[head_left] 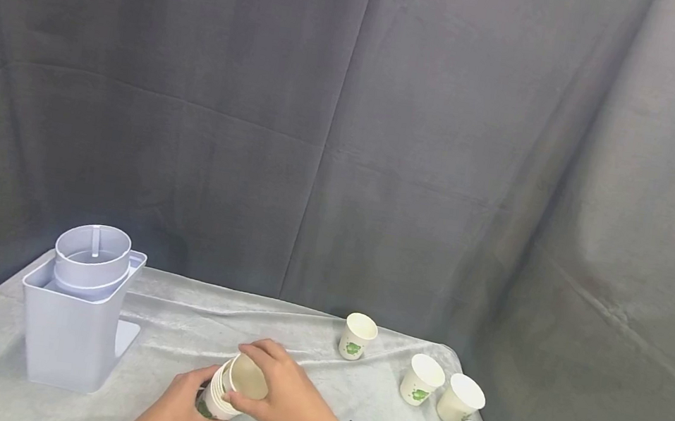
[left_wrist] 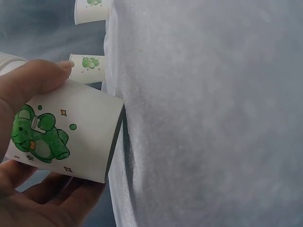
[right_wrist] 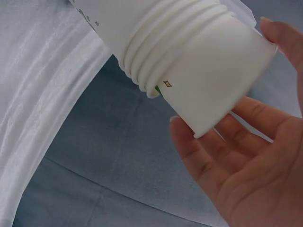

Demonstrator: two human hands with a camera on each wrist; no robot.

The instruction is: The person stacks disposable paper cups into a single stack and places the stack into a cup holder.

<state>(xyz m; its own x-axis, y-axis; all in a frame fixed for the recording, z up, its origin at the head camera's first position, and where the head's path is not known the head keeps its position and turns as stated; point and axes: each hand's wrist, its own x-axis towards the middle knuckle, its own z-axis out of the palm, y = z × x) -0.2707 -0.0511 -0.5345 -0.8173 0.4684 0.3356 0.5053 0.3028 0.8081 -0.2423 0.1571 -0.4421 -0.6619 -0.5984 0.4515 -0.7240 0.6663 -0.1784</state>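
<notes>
1. A creased dark grey fabric backdrop [head_left: 347, 133] encloses the scene on all sides.
2. A pale grey cloth-covered surface [head_left: 180, 332] carries a lavender plastic cup dispenser [head_left: 73, 318] at left.
3. Four loose white paper cups with green prints [head_left: 421, 379] stand at right.
4. Near the front edge, the left hand [head_left: 176, 413] grips a nested stack of white paper cups [head_left: 227, 388]; the right hand [head_left: 287, 399] curls around its top cup.

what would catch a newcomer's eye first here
Most striking is the stack of paper cups held on its side near the front edge of the table between the left hand and the right hand. Four loose cups stand at the right, and a pale cup dispenser stands at the left.
</notes>
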